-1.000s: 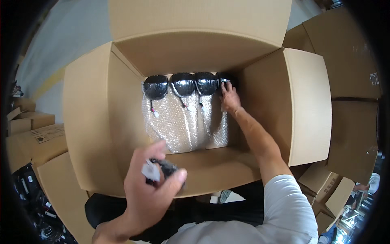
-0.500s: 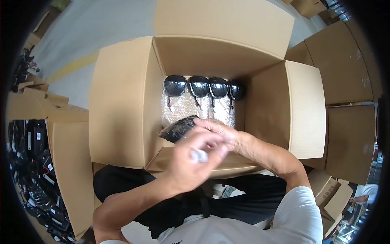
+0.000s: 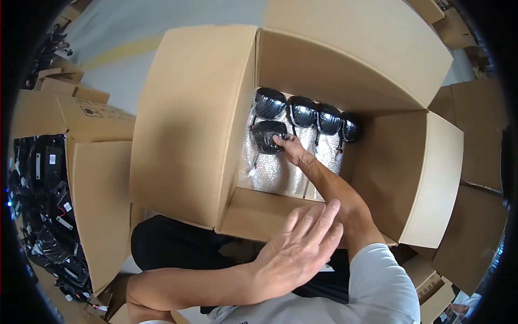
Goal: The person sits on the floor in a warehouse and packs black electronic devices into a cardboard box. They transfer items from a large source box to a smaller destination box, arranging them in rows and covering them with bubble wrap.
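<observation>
Counting from here: one open box [image 3: 383, 151], three flaps [image 3: 440, 167] spread. Inside box, five black pods [image 3: 303, 112]: four in row along far wall, one nearer, toward left wall. Plugs [image 3: 339, 155] in box: at least three. Hands: two, right hand [image 3: 292, 148] inside box, left hand [image 3: 302, 251] on its near side. Left of box, one carton [image 3: 105, 216]; its black parts [image 3: 54, 162] too many to count.
</observation>
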Motion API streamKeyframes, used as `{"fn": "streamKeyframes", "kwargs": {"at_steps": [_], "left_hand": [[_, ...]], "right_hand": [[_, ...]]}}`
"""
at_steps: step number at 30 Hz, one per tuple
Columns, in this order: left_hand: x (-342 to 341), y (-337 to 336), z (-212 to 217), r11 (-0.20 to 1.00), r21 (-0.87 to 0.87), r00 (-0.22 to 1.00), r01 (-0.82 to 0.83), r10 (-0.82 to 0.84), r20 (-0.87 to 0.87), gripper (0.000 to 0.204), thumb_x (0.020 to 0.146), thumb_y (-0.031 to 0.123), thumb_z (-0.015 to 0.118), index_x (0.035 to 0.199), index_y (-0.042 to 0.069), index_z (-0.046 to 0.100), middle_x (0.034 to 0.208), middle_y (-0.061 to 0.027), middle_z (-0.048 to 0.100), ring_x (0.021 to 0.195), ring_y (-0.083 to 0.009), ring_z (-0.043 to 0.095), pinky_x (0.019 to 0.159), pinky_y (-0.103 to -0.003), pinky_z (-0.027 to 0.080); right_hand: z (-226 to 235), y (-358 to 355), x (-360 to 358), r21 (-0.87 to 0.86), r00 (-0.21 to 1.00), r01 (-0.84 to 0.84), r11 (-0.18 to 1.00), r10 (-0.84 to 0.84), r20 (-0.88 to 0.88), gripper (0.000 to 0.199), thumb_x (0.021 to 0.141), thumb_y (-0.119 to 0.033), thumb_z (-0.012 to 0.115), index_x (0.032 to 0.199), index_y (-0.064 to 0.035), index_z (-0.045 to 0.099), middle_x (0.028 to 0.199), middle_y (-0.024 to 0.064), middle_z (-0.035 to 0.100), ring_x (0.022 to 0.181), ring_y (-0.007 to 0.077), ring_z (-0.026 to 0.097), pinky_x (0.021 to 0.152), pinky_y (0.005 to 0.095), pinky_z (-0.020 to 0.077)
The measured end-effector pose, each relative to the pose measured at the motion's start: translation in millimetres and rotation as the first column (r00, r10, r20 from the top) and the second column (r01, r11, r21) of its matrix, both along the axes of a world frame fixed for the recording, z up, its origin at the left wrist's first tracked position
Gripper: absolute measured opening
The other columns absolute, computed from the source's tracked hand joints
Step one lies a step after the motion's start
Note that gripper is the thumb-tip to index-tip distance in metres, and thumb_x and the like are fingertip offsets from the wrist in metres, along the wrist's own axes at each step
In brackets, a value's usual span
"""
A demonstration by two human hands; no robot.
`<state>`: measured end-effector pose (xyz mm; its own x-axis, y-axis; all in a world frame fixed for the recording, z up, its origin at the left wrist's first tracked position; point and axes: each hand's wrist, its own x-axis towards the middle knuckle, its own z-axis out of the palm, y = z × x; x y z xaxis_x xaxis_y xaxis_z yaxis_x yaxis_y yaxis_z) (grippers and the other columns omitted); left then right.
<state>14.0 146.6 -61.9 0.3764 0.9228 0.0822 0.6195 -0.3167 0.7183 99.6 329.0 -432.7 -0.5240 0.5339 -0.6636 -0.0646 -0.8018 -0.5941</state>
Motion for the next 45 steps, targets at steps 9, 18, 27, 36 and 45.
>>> {"fn": "streamKeyframes", "kwargs": {"at_steps": [9, 18, 27, 36, 45], "left_hand": [[-14, -3, 11, 0.998, 0.035, 0.998, -0.044, 0.045, -0.031, 0.042, 0.091, 0.018, 0.060, 0.127, -0.004, 0.057, 0.146, -0.0309, 0.044, 0.127, -0.0388, 0.054, 0.106, -0.049, 0.042], [-6, -40, 4, 0.932, 0.329, 0.969, -0.150, 0.205, -0.140, 0.048, 0.090, 0.023, 0.055, 0.125, -0.009, 0.063, 0.145, -0.0312, 0.049, 0.131, -0.0418, 0.050, 0.108, -0.047, 0.038], [-48, -19, 32, 0.793, 0.605, 0.938, -0.071, 0.260, -0.231, 0.029, 0.080, 0.020, 0.065, 0.096, -0.004, 0.068, 0.112, -0.0195, 0.061, 0.116, -0.0341, 0.055, 0.095, -0.047, 0.044], [-305, -171, 140, 0.466, 0.803, 0.129, -0.371, 0.882, -0.453, 0.055, 0.082, 0.045, 0.077, 0.107, -0.001, 0.064, 0.092, -0.0165, 0.067, 0.088, -0.0354, 0.064, 0.084, -0.048, 0.046], [-368, -195, 147, 0.709, 0.334, 0.219, -0.621, 0.566, -0.795, 0.057, 0.098, 0.053, 0.056, 0.100, -0.002, 0.069, 0.082, -0.0263, 0.070, 0.082, -0.0446, 0.070, 0.075, -0.053, 0.054]], "right_hand": [[-41, -27, -30, 0.012, 0.982, 0.178, 0.984, -0.178, 0.058, 0.030, 0.096, -0.016, 0.073, 0.121, -0.0013, 0.063, 0.116, 0.0091, 0.070, 0.105, 0.0198, 0.066, 0.098, 0.0359, 0.0517], [-50, -14, 17, 0.130, 0.998, 0.046, 0.990, -0.041, -0.040, 0.030, 0.100, -0.022, 0.065, 0.121, -0.0013, 0.064, 0.121, 0.0105, 0.068, 0.109, 0.0188, 0.065, 0.091, 0.0365, 0.0532], [-26, 11, -1, 0.529, 0.523, -0.840, 0.119, -0.083, 0.848, 0.046, 0.083, -0.038, 0.077, 0.090, 0.0054, 0.067, 0.089, 0.0248, 0.071, 0.087, 0.0420, 0.070, 0.075, 0.0479, 0.0546], [205, -5, 117, 0.236, 0.238, -0.971, 0.034, 0.177, 0.955, 0.049, 0.080, -0.036, 0.079, 0.108, 0.0035, 0.074, 0.100, 0.0242, 0.074, 0.092, 0.0371, 0.072, 0.085, 0.0411, 0.0566], [223, -53, 165, 0.297, 0.254, -0.949, -0.108, 0.303, 0.919, 0.050, 0.085, -0.037, 0.075, 0.116, 0.0024, 0.070, 0.107, 0.0243, 0.073, 0.099, 0.0381, 0.072, 0.089, 0.0434, 0.0559]]}}
